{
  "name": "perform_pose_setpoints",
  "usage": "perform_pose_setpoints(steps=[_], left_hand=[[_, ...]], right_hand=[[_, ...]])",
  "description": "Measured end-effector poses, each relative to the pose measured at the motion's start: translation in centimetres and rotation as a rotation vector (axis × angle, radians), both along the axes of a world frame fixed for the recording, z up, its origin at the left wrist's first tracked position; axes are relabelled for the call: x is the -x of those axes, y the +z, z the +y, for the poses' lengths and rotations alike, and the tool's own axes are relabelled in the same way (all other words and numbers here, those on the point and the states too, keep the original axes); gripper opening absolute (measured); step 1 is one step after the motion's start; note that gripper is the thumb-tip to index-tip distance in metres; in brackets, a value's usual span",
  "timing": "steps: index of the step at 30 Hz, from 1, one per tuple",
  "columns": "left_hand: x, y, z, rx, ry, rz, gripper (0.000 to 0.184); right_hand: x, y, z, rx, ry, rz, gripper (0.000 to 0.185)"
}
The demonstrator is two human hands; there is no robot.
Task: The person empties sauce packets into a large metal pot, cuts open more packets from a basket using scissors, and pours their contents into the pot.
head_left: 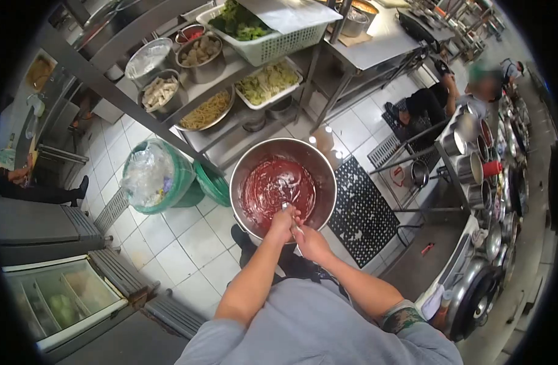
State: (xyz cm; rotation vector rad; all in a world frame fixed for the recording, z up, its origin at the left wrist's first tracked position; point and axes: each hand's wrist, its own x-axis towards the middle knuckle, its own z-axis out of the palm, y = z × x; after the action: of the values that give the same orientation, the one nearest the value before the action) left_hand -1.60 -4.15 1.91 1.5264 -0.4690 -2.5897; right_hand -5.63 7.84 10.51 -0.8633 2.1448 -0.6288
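Left hand [283,222] and right hand [313,243] curled round metal handle [285,207], lower end hidden in red sauce [273,182]. Sauce lies in deep pot [326,188], near green bin [180,176]. Judged step: stirring. Next move calls for steady two-handed grip, sweep within pot.

Sauce [273,185] is held in the pot [325,190], which is flanked by a bin [181,164] on the left and a floor mat [359,222] on the right. Beyond it, bowls [203,73] and a basket [291,44] are borne by a rack [105,84].
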Motion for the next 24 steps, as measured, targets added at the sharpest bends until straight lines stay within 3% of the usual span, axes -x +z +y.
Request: perform_pose_setpoints(steps=[10,15,24], left_hand=[[-0.5,1.1,0.5,0.137,-0.007,-0.054,0.014],[0.0,1.9,0.3,0.15,-0.045,-0.093,0.023],[0.4,1.1,-0.8,0.211,-0.007,-0.019,0.029]], right_hand=[[-0.9,1.5,0.1,-0.06,0.001,0.001,0.036],[-0.5,1.3,0.1,-0.059,-0.018,-0.048,0.037],[-0.6,1.3,-0.6,0.097,0.014,0.033,0.034]])
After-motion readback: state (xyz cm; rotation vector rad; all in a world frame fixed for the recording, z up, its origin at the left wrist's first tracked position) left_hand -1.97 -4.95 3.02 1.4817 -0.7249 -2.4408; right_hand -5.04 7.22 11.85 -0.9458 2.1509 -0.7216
